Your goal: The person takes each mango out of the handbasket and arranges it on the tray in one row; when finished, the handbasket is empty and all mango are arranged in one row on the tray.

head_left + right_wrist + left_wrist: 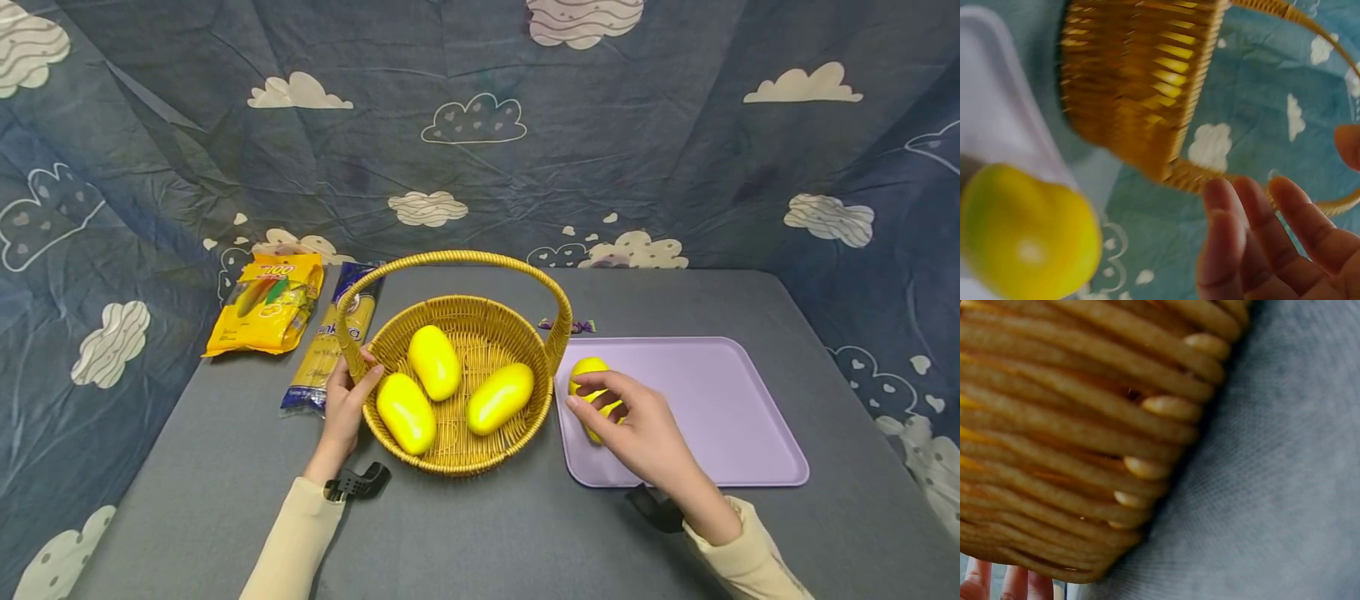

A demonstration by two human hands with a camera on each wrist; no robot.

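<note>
Cream sleeves (296, 537), right grip (636, 422) spread above yellow fruit (588, 367), left grip (346, 410) pinching basket rim (459, 469)

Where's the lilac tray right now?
In the head view, the lilac tray lies on the right side of the grey table, just right of the wicker basket, with a yellow fruit at its left end.

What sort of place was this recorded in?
Probably a staged tabletop recording corner: cloud-print cloth hangs behind a grey table bearing a wicker basket and a lilac tray.
</note>
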